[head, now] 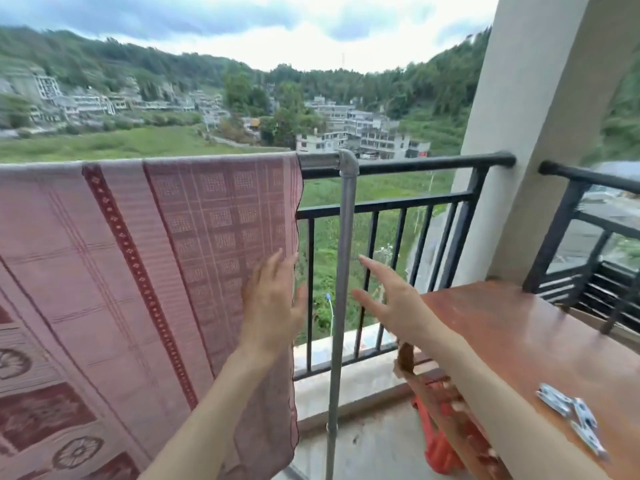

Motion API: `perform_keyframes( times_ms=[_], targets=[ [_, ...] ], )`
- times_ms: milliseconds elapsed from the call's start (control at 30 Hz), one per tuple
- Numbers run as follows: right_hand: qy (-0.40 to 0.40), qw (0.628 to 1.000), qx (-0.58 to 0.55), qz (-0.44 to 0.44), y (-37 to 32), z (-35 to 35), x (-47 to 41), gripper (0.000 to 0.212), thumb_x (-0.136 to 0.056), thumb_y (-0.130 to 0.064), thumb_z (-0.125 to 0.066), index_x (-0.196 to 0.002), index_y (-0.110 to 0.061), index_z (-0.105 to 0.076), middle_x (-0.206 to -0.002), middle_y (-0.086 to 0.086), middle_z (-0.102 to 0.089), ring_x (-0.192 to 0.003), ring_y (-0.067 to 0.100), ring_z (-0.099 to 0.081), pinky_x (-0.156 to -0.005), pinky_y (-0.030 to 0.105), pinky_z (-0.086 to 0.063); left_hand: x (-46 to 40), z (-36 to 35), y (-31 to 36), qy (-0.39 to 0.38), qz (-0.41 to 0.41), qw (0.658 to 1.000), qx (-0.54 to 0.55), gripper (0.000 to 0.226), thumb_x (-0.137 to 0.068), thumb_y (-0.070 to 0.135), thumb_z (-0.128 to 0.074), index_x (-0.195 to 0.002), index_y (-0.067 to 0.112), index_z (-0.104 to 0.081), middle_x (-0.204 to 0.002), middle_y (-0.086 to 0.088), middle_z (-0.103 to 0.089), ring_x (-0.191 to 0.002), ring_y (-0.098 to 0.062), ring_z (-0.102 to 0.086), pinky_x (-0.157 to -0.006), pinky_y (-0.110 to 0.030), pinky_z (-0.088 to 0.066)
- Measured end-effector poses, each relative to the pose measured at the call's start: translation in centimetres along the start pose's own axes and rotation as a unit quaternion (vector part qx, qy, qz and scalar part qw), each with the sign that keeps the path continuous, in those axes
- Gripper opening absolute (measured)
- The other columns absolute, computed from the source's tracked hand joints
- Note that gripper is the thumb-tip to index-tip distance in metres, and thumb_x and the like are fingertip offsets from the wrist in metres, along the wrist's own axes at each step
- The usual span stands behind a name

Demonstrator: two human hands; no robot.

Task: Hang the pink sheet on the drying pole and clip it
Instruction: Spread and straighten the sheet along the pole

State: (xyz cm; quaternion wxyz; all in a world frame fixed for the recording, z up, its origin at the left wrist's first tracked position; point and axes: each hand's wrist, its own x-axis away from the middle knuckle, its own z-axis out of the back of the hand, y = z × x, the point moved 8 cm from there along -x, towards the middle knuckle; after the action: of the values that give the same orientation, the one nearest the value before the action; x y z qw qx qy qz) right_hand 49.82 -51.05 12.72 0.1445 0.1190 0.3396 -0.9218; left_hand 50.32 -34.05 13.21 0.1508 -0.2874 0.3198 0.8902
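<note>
Pink sheet (138,258) draped over drying pole (320,161), filling the frame from 9 to 12 o'clock, its right edge hanging free. Left hand (272,303) at centre, fingers straight and spread against the sheet's right edge, gripping nothing. Right hand (391,299) at 3 o'clock of it, released, fingers extended, in air. Metal clips (573,419) lie on wooden table (519,327) at 4 o'clock.

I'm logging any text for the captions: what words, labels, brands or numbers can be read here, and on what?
None can be read.
Pink sheet: woven patterns only, no lettering.
Metal clips on the wooden table: no readable marking, blurred.
Distant building: a small red patch, perhaps a sign, too small to read.
Drying pole: bare metal.
</note>
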Motion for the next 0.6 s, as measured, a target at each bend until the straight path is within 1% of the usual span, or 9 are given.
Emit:
perform_keyframes(
  times_ms=[67,167,200,267,367,433,500,567,600],
  targets=[
    [0.014,0.999,0.001,0.034,-0.5,1.4,-2.4,0.058,-0.093,-0.031,-0.051,-0.144,-0.016,-0.029,-0.148,-0.001,-0.035,-0.132,0.004,-0.027,-0.108,0.020,-0.017,-2.7,1.1,0.7,0.065,-0.008,0.998,-0.012,0.047,-0.089,0.015,-0.056,-0.134,0.013,-0.044,-0.140,-0.006,-0.042,-0.133,-0.020,-0.031,-0.109,-0.027,-0.013],
    [0.085,0.991,0.032,0.099,-1.4,3.6,-6.7,0.045,-0.091,-0.026,-0.055,-0.133,-0.012,-0.046,-0.140,0.004,-0.047,-0.134,0.016,-0.034,-0.116,0.042,-0.021,-6.3,1.9,1.0,0.161,-0.021,0.984,-0.074,0.040,-0.082,0.011,-0.063,-0.121,0.012,-0.054,-0.119,-0.008,-0.053,-0.116,-0.022,-0.042,-0.099,-0.027,-0.023],
    [0.117,0.984,0.046,0.125,-1.9,4.5,-8.1,0.040,-0.091,-0.024,-0.056,-0.128,-0.010,-0.053,-0.136,0.006,-0.051,-0.133,0.019,-0.037,-0.114,0.047,-0.023,-7.3,2.2,1.3,0.192,-0.023,0.977,-0.089,0.038,-0.081,0.010,-0.064,-0.117,0.014,-0.055,-0.114,-0.007,-0.052,-0.111,-0.019,-0.040,-0.095,-0.027,-0.023],
    [0.171,0.967,0.068,0.174,-3.1,6.3,-10.9,0.033,-0.090,-0.022,-0.058,-0.120,-0.009,-0.060,-0.129,0.008,-0.057,-0.130,0.023,-0.041,-0.112,0.049,-0.026,-9.0,2.7,2.0,0.258,-0.029,0.958,-0.121,0.033,-0.080,0.012,-0.066,-0.109,0.017,-0.053,-0.109,-0.002,-0.045,-0.103,-0.017,-0.036,-0.090,-0.030,-0.026],
    [0.205,0.943,0.096,0.245,-5.2,8.2,-14.3,0.031,-0.089,-0.023,-0.058,-0.117,-0.010,-0.062,-0.123,0.008,-0.058,-0.122,0.025,-0.047,-0.106,0.050,-0.032,-10.9,2.8,2.6,0.320,-0.018,0.933,-0.167,0.031,-0.080,0.025,-0.067,-0.106,0.018,-0.051,-0.107,0.000,-0.040,-0.101,-0.018,-0.034,-0.087,-0.035,-0.028],
    [0.181,0.938,0.105,0.277,-6.2,8.8,-16.6,0.033,-0.091,-0.024,-0.056,-0.121,-0.012,-0.059,-0.126,0.006,-0.056,-0.121,0.023,-0.046,-0.106,0.048,-0.032,-12.1,2.2,2.3,0.321,0.014,0.929,-0.183,0.038,-0.078,0.033,-0.069,-0.106,0.019,-0.049,-0.109,-0.006,-0.046,-0.103,-0.020,-0.034,-0.087,-0.041,-0.031],
    [0.106,0.949,0.067,0.289,-6.6,8.7,-19.0,0.034,-0.093,-0.024,-0.053,-0.125,-0.014,-0.057,-0.129,0.003,-0.055,-0.120,0.019,-0.048,-0.105,0.042,-0.036,-12.6,1.3,2.0,0.325,0.043,0.922,-0.208,0.044,-0.073,0.038,-0.070,-0.106,0.018,-0.047,-0.109,-0.011,-0.049,-0.104,-0.023,-0.035,-0.085,-0.042,-0.031],
    [0.019,0.958,0.011,0.286,-7.0,8.4,-21.2,0.032,-0.094,-0.026,-0.051,-0.124,-0.016,-0.057,-0.131,-0.001,-0.053,-0.114,0.015,-0.053,-0.102,0.037,-0.041,-12.8,1.0,2.2,0.338,0.049,0.913,-0.223,0.046,-0.071,0.035,-0.072,-0.104,0.016,-0.047,-0.107,-0.012,-0.051,-0.102,-0.024,-0.037,-0.083,-0.041,-0.031],
    [-0.008,0.955,0.012,0.295,-7.5,8.0,-22.0,0.032,-0.095,-0.027,-0.050,-0.123,-0.016,-0.059,-0.131,-0.002,-0.053,-0.110,0.013,-0.055,-0.100,0.035,-0.043,-13.0,1.2,2.4,0.349,0.050,0.907,-0.231,0.043,-0.071,0.030,-0.073,-0.102,0.014,-0.048,-0.105,-0.012,-0.051,-0.101,-0.023,-0.037,-0.082,-0.042,-0.034]
  ],
)
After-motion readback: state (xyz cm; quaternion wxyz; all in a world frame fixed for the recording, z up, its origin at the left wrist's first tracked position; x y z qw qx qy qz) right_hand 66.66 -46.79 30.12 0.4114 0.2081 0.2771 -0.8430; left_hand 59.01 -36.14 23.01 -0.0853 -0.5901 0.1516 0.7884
